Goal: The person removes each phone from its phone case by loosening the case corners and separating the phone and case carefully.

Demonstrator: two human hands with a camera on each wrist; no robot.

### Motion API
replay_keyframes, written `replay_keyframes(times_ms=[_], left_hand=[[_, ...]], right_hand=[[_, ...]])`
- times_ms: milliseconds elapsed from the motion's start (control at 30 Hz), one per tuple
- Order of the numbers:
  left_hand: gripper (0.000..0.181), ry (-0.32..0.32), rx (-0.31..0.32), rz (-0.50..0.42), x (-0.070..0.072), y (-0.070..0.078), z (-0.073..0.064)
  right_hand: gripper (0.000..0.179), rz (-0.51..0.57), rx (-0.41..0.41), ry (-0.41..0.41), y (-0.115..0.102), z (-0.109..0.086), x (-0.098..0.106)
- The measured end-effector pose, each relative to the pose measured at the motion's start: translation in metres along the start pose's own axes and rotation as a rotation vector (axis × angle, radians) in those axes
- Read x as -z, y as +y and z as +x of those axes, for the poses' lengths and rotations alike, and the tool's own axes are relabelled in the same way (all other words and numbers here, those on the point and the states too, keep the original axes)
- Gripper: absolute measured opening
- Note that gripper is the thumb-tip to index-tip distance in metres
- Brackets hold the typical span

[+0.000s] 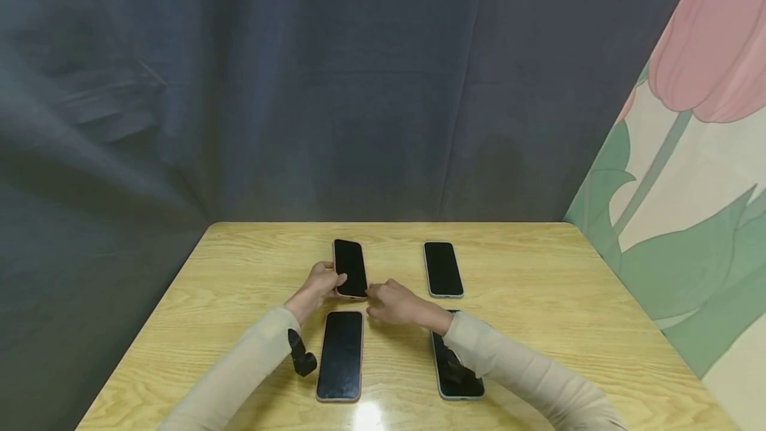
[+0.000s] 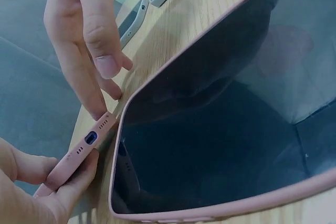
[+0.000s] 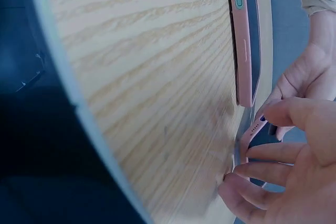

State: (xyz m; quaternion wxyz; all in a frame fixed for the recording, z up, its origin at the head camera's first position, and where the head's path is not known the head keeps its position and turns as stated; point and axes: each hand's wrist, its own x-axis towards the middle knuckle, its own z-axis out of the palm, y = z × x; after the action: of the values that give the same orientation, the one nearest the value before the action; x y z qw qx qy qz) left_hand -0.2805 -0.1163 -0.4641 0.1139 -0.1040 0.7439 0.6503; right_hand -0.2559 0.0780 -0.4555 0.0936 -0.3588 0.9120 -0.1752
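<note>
On the light yellow wooden table [image 1: 538,285] we see the left hand [image 1: 320,283] gripping a flat black-screened phone in a pink case [image 1: 350,263]: the thumb lies over the face of the phone, and the other fingers are beneath it. This phone is at about two o'clock from the left hand, and at about ten o'clock from the right hand [image 1: 391,302]. The right hand is partly opened, with its fingers loosely bent; in the left wrist view one of its fingers reaches the corner of the same phone, beside the charging port, while its nearer finger stands apart from the case. Whether the held phone touches the table along its far end, we cannot tell. At six o'clock from it, just beside, a second black-screened phone in a pink case [image 1: 340,356] lies face up. At three o'clock, well apart, we find a black-screened phone with a pale grey rim [image 1: 443,270], and at four o'clock another phone with a pale rim [image 1: 461,389], which is partly covered by the cream right sleeve [image 1: 509,358].
</note>
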Motion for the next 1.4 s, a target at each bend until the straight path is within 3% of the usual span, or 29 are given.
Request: replay_keyframes(times_ms=[267,433,767,1000,1400], left_hand=[[0.056,-0.017,-0.030,-0.038,0.000,0.003,-0.005],[0.054,-0.022,-0.035,-0.038,0.001,0.006,-0.008],[0.051,-0.036,-0.047,-0.081,0.002,0.013,-0.015],[0.047,-0.029,-0.045,-0.067,0.004,0.019,-0.018],[0.040,-0.042,-0.085,-0.091,-0.005,0.030,-0.029]], right_hand=[[0.038,0.145,-0.057,0.075,0.006,-0.005,0.009],[0.035,0.199,-0.047,0.136,0.010,-0.007,0.015],[0.027,0.212,-0.019,0.310,0.017,-0.004,0.023],[0.027,0.227,0.008,0.346,0.020,-0.004,0.033],[0.041,0.324,-0.073,0.447,0.016,0.006,0.042]])
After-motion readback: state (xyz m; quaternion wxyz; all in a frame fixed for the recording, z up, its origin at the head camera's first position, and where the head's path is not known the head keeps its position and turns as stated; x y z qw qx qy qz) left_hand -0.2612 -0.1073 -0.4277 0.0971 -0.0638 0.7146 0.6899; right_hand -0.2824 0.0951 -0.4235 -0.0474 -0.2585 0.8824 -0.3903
